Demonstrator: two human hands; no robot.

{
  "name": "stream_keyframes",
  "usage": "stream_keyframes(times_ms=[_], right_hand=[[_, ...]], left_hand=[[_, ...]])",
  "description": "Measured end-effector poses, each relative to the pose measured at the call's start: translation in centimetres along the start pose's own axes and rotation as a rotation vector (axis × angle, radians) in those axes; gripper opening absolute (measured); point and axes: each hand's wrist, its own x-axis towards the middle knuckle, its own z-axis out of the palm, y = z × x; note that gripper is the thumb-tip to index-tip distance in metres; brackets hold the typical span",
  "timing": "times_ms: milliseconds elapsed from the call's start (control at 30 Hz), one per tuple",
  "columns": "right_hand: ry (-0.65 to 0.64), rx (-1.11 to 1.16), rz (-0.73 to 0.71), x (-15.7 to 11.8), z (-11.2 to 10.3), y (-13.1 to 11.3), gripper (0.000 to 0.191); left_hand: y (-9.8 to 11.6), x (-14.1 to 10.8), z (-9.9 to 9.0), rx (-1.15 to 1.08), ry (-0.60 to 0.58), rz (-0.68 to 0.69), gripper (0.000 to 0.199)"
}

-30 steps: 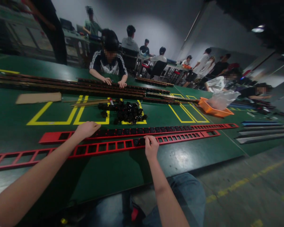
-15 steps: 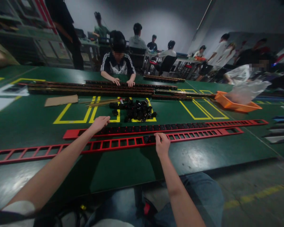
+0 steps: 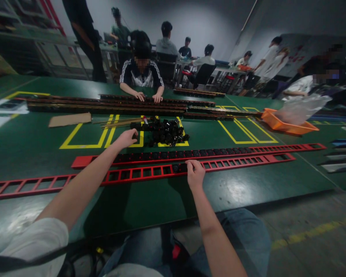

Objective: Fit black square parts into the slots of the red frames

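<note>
My left hand (image 3: 127,140) hovers just left of a pile of small black socket modules (image 3: 167,132). Its thumb and index fingertip are slightly apart, with nothing clear between them. Lower down, my right hand (image 3: 195,174) has fingers closed at the near red slotted rail (image 3: 144,174). Its fingertips pinch at a black socket (image 3: 183,168) seated in the rail, partly covered by them. Beside that one sits another black socket (image 3: 175,168). Just behind lies a second red rail (image 3: 80,161), with a long row of black sockets along it.
Across the green table, a co-worker's hands (image 3: 148,97) rest on long dark rails (image 3: 109,107). A cardboard piece (image 3: 70,119) and thin brass-coloured strips (image 3: 115,124) lie left of the pile. At the right are an orange bin (image 3: 288,124) with a plastic bag and grey strips (image 3: 338,166).
My left hand has moved up and away from me towards the black pile, its fingertips parting. My right hand stays at the same spot on the near rail. The view has shifted slightly.
</note>
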Motion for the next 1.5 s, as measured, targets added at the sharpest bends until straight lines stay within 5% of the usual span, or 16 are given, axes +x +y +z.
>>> stream_keyframes(times_ms=[133,333,500,700,1000,1300,1500], right_hand=[[-0.012,-0.007,0.002,0.0,0.0,-0.1,0.027],[-0.005,0.004,-0.018,0.0,0.0,-0.1,0.026],[-0.005,-0.002,-0.018,0.0,0.0,0.1,0.024],[-0.001,-0.021,-0.011,0.1,-0.2,0.0,0.024],[0.001,0.008,-0.007,-0.1,-0.1,-0.1,0.024],[-0.005,-0.002,0.013,-0.4,-0.1,-0.4,0.025],[-0.003,-0.005,0.013,-0.4,-0.1,-0.5,0.025]], left_hand=[[-2.0,-2.3,-1.4,-0.035,0.031,-0.044,0.028],[-5.7,-8.1,-3.8,-0.182,0.136,-0.108,0.057],[-6.0,-11.3,-4.0,-0.087,0.206,-0.128,0.059],[-4.7,-11.2,-3.7,0.016,0.186,-0.108,0.042],[-2.8,-11.5,-4.4,0.026,0.016,-0.192,0.049],[-3.5,-13.0,-4.8,0.226,-0.064,-0.243,0.046],[-2.5,-13.6,-4.4,0.298,-0.130,-0.152,0.043]])
